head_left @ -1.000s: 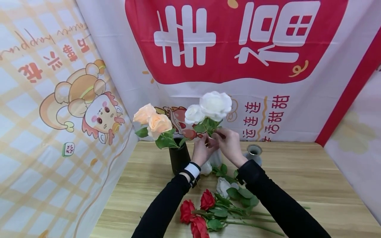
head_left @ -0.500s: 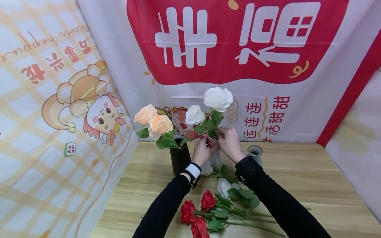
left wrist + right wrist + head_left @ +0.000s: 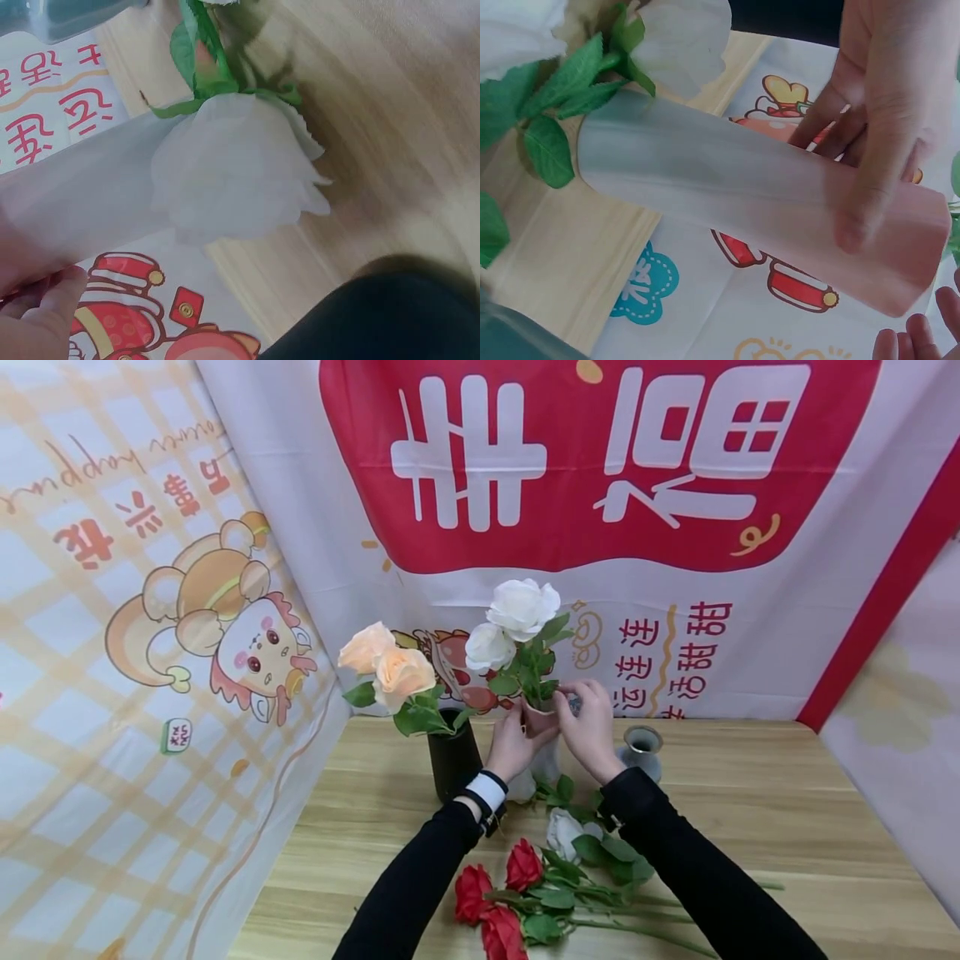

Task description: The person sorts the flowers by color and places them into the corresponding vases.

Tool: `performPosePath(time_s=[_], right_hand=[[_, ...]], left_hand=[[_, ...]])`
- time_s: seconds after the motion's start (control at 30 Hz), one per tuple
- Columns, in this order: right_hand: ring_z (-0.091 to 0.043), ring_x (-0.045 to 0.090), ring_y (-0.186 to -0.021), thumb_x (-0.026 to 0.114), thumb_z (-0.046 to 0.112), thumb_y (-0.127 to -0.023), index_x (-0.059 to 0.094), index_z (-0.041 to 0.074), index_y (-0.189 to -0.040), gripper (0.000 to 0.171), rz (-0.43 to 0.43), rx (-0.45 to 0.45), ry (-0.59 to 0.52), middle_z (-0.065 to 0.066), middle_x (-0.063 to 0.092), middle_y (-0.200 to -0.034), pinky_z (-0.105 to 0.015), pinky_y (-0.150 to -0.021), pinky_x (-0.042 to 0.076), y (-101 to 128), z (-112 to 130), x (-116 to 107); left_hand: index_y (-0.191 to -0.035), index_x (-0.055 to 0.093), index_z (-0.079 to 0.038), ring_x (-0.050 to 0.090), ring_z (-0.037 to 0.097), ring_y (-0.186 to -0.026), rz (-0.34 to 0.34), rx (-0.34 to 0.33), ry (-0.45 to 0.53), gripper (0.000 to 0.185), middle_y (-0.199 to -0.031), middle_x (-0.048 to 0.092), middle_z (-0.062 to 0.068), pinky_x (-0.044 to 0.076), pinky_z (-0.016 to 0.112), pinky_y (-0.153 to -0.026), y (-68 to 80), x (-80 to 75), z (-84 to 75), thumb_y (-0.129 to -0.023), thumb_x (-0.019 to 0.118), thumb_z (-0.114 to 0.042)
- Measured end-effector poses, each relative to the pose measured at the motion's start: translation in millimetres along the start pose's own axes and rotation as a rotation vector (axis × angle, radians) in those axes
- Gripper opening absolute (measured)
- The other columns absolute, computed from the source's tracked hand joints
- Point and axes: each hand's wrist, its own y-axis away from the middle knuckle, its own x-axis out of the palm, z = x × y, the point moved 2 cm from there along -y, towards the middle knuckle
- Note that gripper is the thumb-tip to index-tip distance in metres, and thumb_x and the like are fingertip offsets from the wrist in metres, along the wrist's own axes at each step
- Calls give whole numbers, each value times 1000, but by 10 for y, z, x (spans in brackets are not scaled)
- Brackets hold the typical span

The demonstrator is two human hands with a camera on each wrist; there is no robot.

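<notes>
My left hand [image 3: 512,745] grips a tall vase [image 3: 705,172], white below and pink towards its rim, with the thumb across its side in the right wrist view. Two white roses stand in it: a larger one [image 3: 523,608] above a smaller one [image 3: 490,647], with green leaves at the mouth. My right hand [image 3: 588,727] is beside the rim, its fingers loosely bent. In the right wrist view its fingertips [image 3: 922,337] are apart from the vase, holding nothing visible. Another white rose [image 3: 232,172] lies at the vase's foot.
Left of the hands stands a black vase [image 3: 455,760] with peach roses [image 3: 403,677]. A small grey-blue vase [image 3: 641,752] is at the right. Red roses [image 3: 501,931] and a white rose [image 3: 564,835] lie in front on the wooden table [image 3: 757,793]. A printed cloth hangs behind.
The larger white rose went down into the vase and then swung left, above the smaller one. My right hand has come away from the stem; my left hand keeps its grip.
</notes>
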Motion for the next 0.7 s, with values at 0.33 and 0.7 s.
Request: performPosePath(time_s=[0.33,0.7], right_hand=[[-22,60,-92,63,4,-95,69,-1,-100,9,-23,52,-28,-9,62,-100,-37,-74,53,298,-23,-385],[-17,60,-78,67,4,-93,71,1,-96,6,9,29,-43,-6,65,-91,-20,-66,50,580,-14,-730]], left_hand=[[-145,41,-12,56,20,-118,-15,-78,170,80,-134,56,10,47,38,-95,-39,82,-22,-81,81,-38],[-142,45,-11,57,17,-116,-34,-139,147,83,-130,59,7,46,34,-95,-78,96,-72,-77,85,-41]])
